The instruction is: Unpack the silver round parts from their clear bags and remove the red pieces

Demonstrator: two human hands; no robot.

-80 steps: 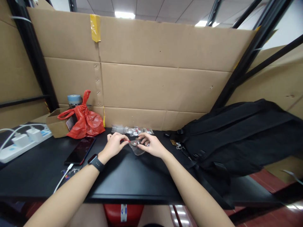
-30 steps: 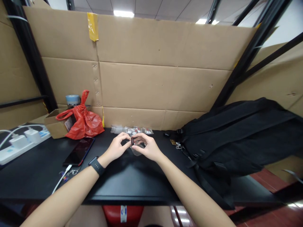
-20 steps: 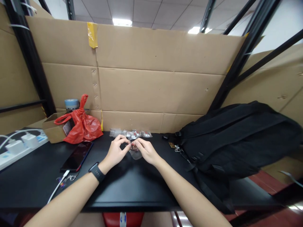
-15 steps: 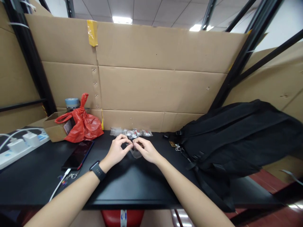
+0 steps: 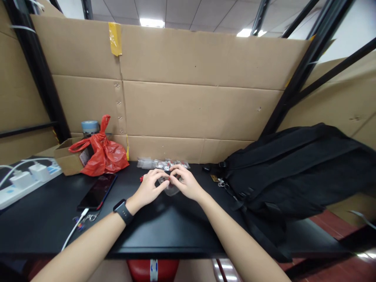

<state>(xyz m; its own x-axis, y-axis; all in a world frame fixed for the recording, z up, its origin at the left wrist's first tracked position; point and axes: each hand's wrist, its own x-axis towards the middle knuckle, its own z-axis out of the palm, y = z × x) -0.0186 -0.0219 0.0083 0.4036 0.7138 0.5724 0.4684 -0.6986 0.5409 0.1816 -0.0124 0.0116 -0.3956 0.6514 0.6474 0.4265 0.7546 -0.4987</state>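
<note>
My left hand (image 5: 150, 187), with a dark watch on its wrist, and my right hand (image 5: 186, 184) meet over the black table. Thumbs and fingers of both are closed in a pinch at a small clear plastic bag (image 5: 171, 191), which hangs just below the fingertips. A speck of red shows between the fingertips, too small to name. Beside the left knuckles lies a small red thing (image 5: 141, 178), partly hidden by that hand. Just behind the hands, clear packets with silvery and red contents (image 5: 179, 163) lie in a row, next to crumpled clear plastic (image 5: 145, 163).
On the left are a phone (image 5: 98, 192) with a white cable, a red plastic bag (image 5: 107, 156), a cardboard box (image 5: 68, 161) and a power strip (image 5: 32, 181). A black backpack (image 5: 293, 172) fills the right side, keys (image 5: 222, 183) beside it. Cardboard (image 5: 188, 109) walls the back.
Both hands have shifted slightly right, still pinching at the bag. The small red thing beside my left knuckles now shows, and a speck of red appears at the fingertips.
</note>
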